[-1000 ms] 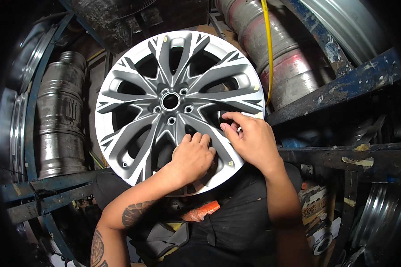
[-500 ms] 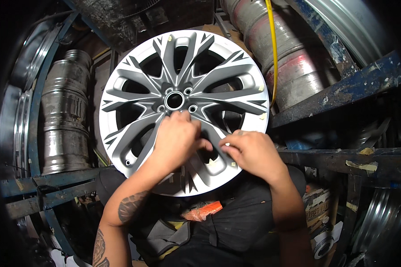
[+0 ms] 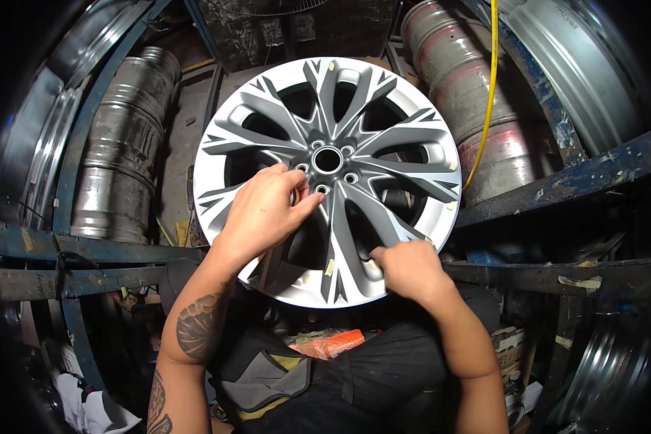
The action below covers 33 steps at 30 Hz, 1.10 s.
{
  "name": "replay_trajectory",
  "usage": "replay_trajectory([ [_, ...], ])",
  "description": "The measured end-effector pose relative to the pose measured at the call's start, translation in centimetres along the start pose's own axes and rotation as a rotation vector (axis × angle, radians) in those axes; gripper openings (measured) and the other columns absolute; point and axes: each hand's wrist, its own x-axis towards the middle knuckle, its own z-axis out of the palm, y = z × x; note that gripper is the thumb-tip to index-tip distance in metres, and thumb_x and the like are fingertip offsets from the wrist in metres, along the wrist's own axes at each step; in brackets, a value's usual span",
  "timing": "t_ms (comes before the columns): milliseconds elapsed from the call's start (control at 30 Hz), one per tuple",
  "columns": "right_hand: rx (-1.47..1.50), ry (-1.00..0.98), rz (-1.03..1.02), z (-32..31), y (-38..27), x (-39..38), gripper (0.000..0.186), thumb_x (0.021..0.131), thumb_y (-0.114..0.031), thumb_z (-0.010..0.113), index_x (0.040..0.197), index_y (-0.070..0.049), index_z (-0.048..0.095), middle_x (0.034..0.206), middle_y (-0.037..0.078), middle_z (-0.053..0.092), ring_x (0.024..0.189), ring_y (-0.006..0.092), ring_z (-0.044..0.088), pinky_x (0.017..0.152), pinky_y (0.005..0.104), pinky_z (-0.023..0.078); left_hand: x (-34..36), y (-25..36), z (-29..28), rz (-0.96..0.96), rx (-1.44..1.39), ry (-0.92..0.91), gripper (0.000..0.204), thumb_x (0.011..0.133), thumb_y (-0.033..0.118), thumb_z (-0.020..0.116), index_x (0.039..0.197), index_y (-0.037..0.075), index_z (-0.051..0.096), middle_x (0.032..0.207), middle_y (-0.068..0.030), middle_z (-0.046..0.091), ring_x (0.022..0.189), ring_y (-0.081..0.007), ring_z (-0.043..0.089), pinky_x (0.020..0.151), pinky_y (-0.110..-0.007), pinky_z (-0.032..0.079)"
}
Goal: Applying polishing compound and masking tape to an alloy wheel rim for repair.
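Observation:
A silver and dark grey alloy wheel lies face up before me, its spokes radiating from a round hub hole. My left hand rests over the spokes left of the hub, fingers curled and thumb pointing at the lug holes; whatever its palm may hold is hidden. At the wheel's near right edge, my right hand has its fingers closed at the inner end of a spoke opening, beside a small pale scrap. Several bits of pale yellow tape stick to spokes and rim.
Stacked bare metal barrel rims stand at the left, with more at the back right. Worn blue steel frames flank the wheel. A yellow hose hangs at the right. An orange packet and grey cloth lie below.
The view has shifted, so the wheel sits farther right in the picture. My right hand has moved nearer to me along the wheel's edge. My left hand stays close to the hub.

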Motion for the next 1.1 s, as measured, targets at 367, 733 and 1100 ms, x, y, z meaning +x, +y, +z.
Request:
replay_trajectory([
  [367, 0.122, -0.180, 0.072, -1.6, -0.6, 4.2, 0.031, 0.078, -0.051, 0.082, 0.098, -0.027, 0.085, 0.092, 0.010, 0.079, 0.089, 0.0315, 0.075, 0.080, 0.0427, 0.059, -2.0, -7.9, -6.1, -0.185, -0.334, 0.141, 0.041, 0.096, 0.039, 0.074, 0.081, 0.002, 0.063, 0.064, -0.0066, 0.059, 0.059, -0.0104, 0.059, 0.056, -0.034, 0.046],
  [733, -0.087, -0.300, 0.099, -1.7, 2.3, 5.1, 0.043, 0.060, -0.044, 0.096, 0.091, -0.016, 0.086, 0.087, 0.012, 0.079, 0.084, 0.0275, 0.077, 0.080, 0.0395, 0.058, -25.9, -13.5, -8.0, -0.470, -0.637, 0.286, 0.040, 0.102, 0.037, 0.070, 0.084, 0.002, 0.065, 0.072, 0.0025, 0.053, 0.072, -0.0065, 0.048, 0.064, -0.030, 0.043],
  [1100, 0.235, 0.553, 0.072, 2.1, -5.3, -4.4, 0.051, 0.097, -0.044, 0.067, 0.134, -0.009, 0.068, 0.122, 0.017, 0.073, 0.114, 0.0360, 0.068, 0.100, 0.0486, 0.050, -58.0, -23.1, 1.2, -1.002, 0.367, 0.640, 0.043, 0.098, 0.018, 0.068, 0.136, 0.004, 0.054, 0.142, -0.0235, 0.052, 0.131, -0.0445, 0.049, 0.109, -0.053, 0.041],
])
